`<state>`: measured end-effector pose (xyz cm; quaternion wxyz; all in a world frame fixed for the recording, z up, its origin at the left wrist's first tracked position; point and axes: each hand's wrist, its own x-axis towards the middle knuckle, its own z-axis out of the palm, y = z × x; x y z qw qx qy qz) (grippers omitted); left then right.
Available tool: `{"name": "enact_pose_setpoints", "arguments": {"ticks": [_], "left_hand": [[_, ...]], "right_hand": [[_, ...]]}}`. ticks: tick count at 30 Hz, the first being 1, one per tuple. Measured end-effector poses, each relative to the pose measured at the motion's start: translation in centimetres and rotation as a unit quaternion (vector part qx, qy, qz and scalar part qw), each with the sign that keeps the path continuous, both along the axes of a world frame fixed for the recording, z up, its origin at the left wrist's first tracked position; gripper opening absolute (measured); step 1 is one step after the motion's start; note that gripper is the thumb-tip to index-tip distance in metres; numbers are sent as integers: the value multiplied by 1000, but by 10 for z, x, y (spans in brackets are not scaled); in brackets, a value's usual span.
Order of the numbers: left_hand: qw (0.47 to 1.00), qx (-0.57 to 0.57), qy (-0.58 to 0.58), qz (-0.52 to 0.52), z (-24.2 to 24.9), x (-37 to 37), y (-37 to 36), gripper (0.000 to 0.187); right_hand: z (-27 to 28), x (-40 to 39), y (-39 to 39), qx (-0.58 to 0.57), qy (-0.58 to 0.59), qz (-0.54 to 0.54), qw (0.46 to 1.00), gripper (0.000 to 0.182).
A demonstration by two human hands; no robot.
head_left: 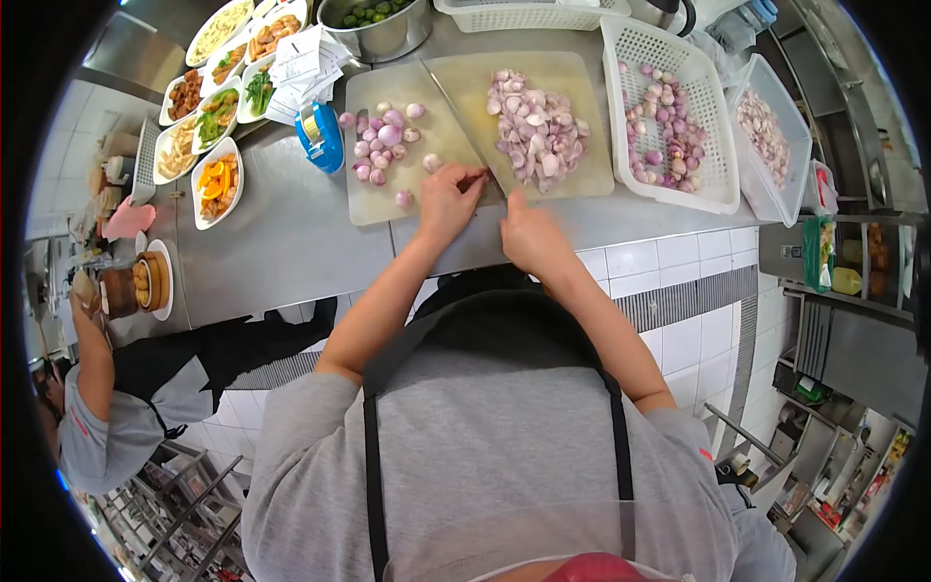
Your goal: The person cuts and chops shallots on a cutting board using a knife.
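A knife (456, 118) lies across the white cutting board (436, 82), its handle end inside my right hand (533, 236), which is closed round it. My left hand (450, 202) rests at the board's front edge with fingers bent together beside the blade; what they pinch is too small to name. Whole peeled shallots (388, 136) are scattered on the board's left part, one (433, 163) just above my left hand. Right of the blade sits a pile of sliced shallots (543, 136).
A white perforated basket (718, 145) of shallots and a clear bin (797, 145) stand right. On the left are a blue tape dispenser (320, 138), paper slips (301, 60) and several dishes of food. A metal pot (388, 39) stands behind. Another person (126, 417) is far left.
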<state>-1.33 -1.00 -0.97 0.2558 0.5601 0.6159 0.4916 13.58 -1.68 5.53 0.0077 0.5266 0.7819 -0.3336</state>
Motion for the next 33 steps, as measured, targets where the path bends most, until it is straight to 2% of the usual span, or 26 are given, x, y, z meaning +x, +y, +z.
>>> {"name": "enact_pose_setpoints", "arguments": {"ticks": [2, 4, 5, 7, 8, 10, 11, 12, 13, 15, 18, 22, 27, 31, 33], "left_hand": [[1000, 10, -13, -3, 1, 4, -1, 14], [999, 26, -28, -10, 3, 7, 3, 16], [1000, 6, 11, -8, 4, 8, 5, 18], [999, -16, 48, -5, 9, 6, 3, 20], [997, -21, 65, -18, 15, 5, 3, 22], [996, -26, 84, -33, 19, 4, 3, 23], [988, -7, 147, -39, 16, 4, -1, 24], [977, 10, 208, -44, 14, 4, -6, 24], [977, 8, 208, -42, 14, 4, -8, 24], [997, 13, 78, 2, 15, 7, -10, 22], [998, 22, 62, -20, 11, 0, -17, 17], [996, 47, 77, -27, 5, 2, -15, 10], [988, 77, 125, -45, 6, -3, -12, 7], [989, 56, 121, -57, 4, -4, -15, 7], [989, 74, 116, -57, 7, -4, -12, 7]], "right_hand": [[-12, 1, 1, 10, 8, -5, 1000, 30], [-7, 8, 6, 5, 66, -14, 998, 31], [-1, 13, 11, 7, 64, -14, 998, 31], [26, 19, 21, -260, 112, -119, 952, 30], [24, 20, 20, -260, 110, -118, 952, 30], [15, 22, 19, -187, 137, -104, 967, 31], [11, 21, 17, -191, 137, -103, 966, 31], [9, 17, 14, -137, 106, -75, 982, 29], [9, 14, 14, -78, 75, -45, 993, 27], [21, 8, 11, -70, 55, -33, 995, 27], [24, 5, 6, -47, 28, -15, 998, 27], [9, 1, 2, 3, 12, -9, 1000, 27], [12, 0, 2, 3, 1, -9, 1000, 26], [0, 0, 2, 7, 14, -10, 1000, 26], [11, -1, 3, 6, 12, -8, 1000, 26]]}}
